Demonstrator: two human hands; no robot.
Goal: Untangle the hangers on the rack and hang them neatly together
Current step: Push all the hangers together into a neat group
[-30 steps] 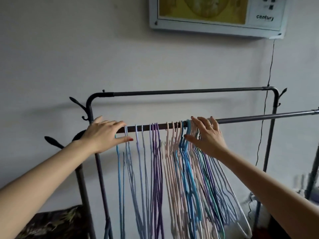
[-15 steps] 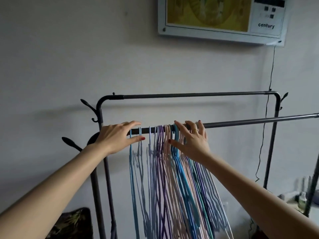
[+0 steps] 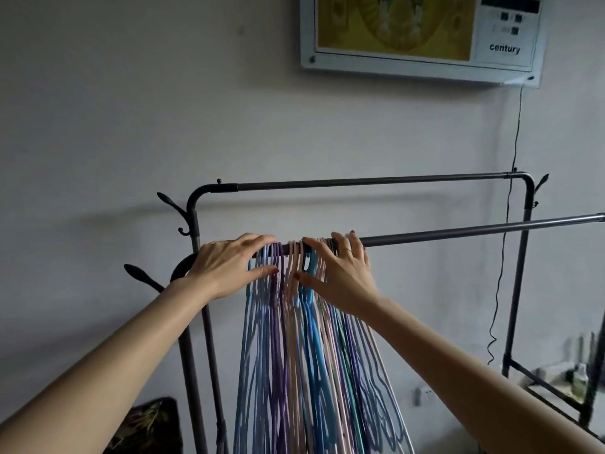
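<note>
Pastel plastic hangers (image 3: 311,355) in blue, purple and pink were bunched tight on the front rail (image 3: 474,229) of the dark metal rack (image 3: 360,182). They were squeezed from both sides: left hand (image 3: 229,267) flat against the left end, right hand (image 3: 340,273) against the right, fingers straight, nothing actually gripped. Behind, a framed panel (image 3: 422,34) was mounted on the wall.

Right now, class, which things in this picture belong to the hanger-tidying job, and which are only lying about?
Part of the job:
- hangers, bunched on the front rail
- left hand and right hand, fingers straight, pressing the bunch from each side

Only lying about:
- wall panel marked "century"
- its cord
- back rail, bare
- side hooks
- patterned cushion
</note>
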